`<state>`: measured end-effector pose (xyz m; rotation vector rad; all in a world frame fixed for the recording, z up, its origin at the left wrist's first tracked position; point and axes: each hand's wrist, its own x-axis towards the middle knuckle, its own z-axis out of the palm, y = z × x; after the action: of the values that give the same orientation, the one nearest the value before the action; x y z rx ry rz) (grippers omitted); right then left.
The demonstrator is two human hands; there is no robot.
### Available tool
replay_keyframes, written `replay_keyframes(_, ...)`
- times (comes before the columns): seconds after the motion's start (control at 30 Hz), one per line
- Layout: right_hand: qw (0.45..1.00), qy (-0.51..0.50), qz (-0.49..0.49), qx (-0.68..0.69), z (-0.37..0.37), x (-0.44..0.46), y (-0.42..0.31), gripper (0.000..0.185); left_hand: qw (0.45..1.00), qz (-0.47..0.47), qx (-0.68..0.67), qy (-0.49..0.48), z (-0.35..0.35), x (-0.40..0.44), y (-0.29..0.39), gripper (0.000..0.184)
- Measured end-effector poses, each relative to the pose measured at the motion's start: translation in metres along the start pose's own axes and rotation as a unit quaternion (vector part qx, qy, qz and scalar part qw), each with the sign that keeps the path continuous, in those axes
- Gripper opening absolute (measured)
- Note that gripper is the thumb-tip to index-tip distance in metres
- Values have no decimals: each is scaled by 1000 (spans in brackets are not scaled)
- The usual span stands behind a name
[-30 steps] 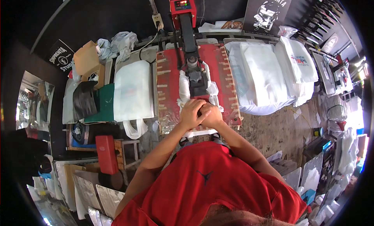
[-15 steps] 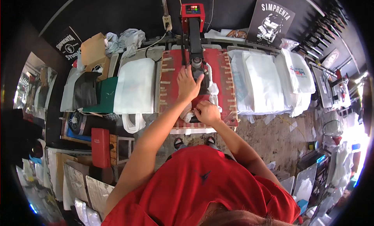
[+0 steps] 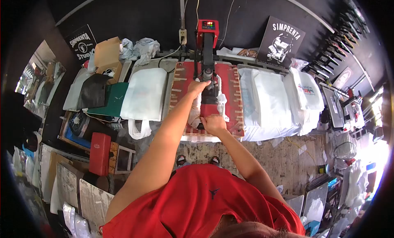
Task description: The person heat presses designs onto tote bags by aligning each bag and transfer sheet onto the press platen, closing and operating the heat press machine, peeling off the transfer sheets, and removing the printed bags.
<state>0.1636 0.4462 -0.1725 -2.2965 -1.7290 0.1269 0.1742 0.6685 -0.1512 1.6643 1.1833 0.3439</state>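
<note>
A red heat press [image 3: 180,90] stands before me, with a black arm [image 3: 208,49] and a digital control box [image 3: 208,25] at its back. A bent handle [image 3: 222,99], wrapped in white material, runs along both sides of its middle. My right hand [image 3: 214,124] is closed around the dark front bar of this handle. Farther back, my left hand [image 3: 199,87] lies over the handle's left side, its thumb reaching toward the grey metal knob [image 3: 208,74]. Its other fingers are mostly hidden behind the hand.
A white bag [image 3: 143,94] with a loop handle lies left of the press, near a green board [image 3: 111,99] and an open cardboard box [image 3: 107,59]. More white bags [image 3: 269,96] lie to the right. A red case [image 3: 99,154] stands lower left.
My left hand has gone from lying flat with spread fingers to bending down at the handle's left side. The right hand stays at the front bar. The camera view has shifted.
</note>
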Motion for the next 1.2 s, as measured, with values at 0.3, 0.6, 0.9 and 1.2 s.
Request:
replay_keyframes(0.3,997,-10,66,-29,-14,-1,-14,52,995,19,102,16,-10,-13,16,89)
replay_keyframes(0.6,997,77,16,8,-59,-11,-24,39,964,179,197,-2,-26,-12,13,65)
replay_keyframes(0.9,921,115,-42,369,-131,-41,-22,26,972,209,12,-106,-81,-136,-16,50)
replay_keyframes(1.2,737,-274,279,552,-8,-169,80,40,954,24,183,-236,-98,-244,-287,39)
